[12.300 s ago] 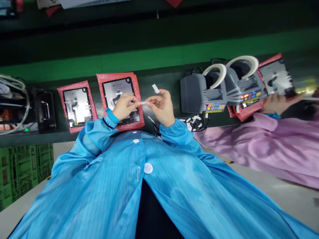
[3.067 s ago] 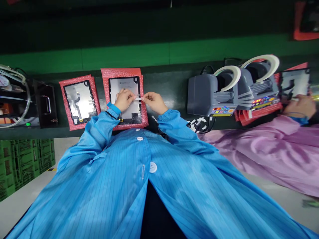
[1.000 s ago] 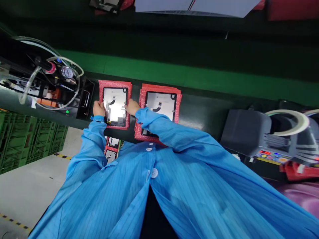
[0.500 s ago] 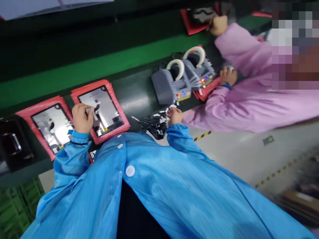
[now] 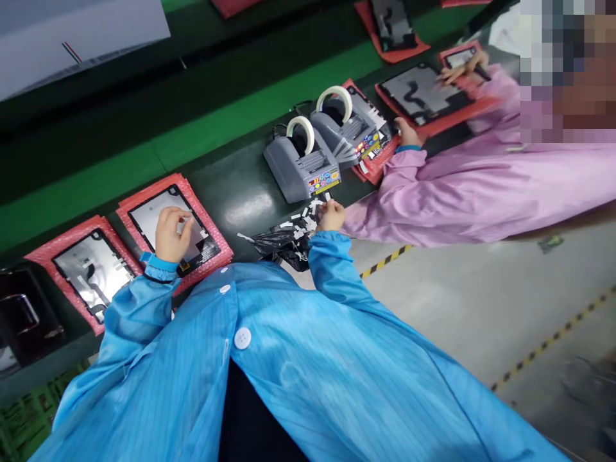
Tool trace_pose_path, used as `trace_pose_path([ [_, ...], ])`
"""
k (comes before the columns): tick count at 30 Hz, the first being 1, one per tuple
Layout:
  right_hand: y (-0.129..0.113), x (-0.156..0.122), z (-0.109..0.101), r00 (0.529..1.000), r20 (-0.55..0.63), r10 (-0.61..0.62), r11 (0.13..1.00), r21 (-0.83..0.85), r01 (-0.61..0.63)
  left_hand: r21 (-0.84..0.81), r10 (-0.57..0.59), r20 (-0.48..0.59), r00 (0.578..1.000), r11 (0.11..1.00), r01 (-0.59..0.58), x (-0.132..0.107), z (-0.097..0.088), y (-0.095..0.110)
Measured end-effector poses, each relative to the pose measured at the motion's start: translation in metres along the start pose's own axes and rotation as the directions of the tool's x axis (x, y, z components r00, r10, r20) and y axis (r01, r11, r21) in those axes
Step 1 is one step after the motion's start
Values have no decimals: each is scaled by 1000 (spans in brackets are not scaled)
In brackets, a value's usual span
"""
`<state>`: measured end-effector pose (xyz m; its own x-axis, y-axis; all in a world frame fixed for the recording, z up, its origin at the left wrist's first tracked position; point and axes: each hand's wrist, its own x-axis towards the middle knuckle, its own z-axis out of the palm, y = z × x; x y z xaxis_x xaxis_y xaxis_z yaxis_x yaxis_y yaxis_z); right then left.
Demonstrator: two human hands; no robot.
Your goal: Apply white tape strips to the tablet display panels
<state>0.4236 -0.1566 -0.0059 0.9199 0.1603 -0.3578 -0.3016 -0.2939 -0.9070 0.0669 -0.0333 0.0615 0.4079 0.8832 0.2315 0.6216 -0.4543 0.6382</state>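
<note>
The left hand's fingers (image 5: 185,213) curl in toward the thumb with a narrow gap, and whether anything is pinched between them cannot be told; the silver panel (image 5: 198,239) lies directly beneath that left hand (image 5: 172,236), partly covered by it, on red bubble wrap (image 5: 217,232). The right hand (image 5: 331,216) has its fingertips drawn close together at a small white strip (image 5: 328,197), though a firm grip on it cannot be made out. More white scraps (image 5: 298,224) cling to black plastic (image 5: 274,242) just beside that hand, and a grey tape dispenser (image 5: 283,170) stands just beyond it, next to a second dispenser (image 5: 332,131). Left of the first panel, another panel (image 5: 89,263) rests on its own wrap. Farther right, a co-worker's hand (image 5: 409,133) is beside a wrapped panel.
</note>
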Motion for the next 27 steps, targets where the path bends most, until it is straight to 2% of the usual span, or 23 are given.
trace_pose_path([
  [5,-6,-5,-8,996,65,64,982,176,-74,-33,24,28,999,999,-23,1,8,5],
  [13,-11,-1,2,992,97,83,980,175,-99,-36,11,107,994,999,-7,3,14,10],
  [19,-1,9,10,999,46,14,992,123,-20,-63,16,148,989,998,-7,2,18,10],
  [23,-8,-7,-2,981,-67,-182,980,68,186,-129,31,196,980,992,-6,4,23,19],
  [25,-18,-31,-7,957,40,-287,956,67,284,-180,52,233,971,984,-9,7,27,30],
  [27,-30,-63,-5,907,284,-311,950,77,302,-225,52,285,957,974,14,11,30,42],
])
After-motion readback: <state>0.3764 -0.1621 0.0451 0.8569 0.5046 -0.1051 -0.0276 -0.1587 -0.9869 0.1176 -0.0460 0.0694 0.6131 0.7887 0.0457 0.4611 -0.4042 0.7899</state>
